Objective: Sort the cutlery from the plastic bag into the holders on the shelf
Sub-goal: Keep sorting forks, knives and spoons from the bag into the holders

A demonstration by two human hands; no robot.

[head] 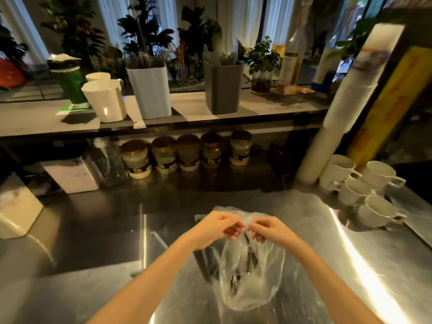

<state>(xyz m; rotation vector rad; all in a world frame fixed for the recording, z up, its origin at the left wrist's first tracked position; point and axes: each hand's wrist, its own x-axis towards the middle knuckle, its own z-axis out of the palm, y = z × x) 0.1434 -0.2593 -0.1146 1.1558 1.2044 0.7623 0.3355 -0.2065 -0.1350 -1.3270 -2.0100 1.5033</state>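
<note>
Over steel counter, both hands pinch plastic bag holding cutlery.

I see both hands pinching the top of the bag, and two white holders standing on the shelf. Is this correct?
Only one is white. The left hand and right hand do pinch the top of the bag, and two holders stand on the shelf, but beside the white holder stands a grey holder. The head view shows it.
</note>
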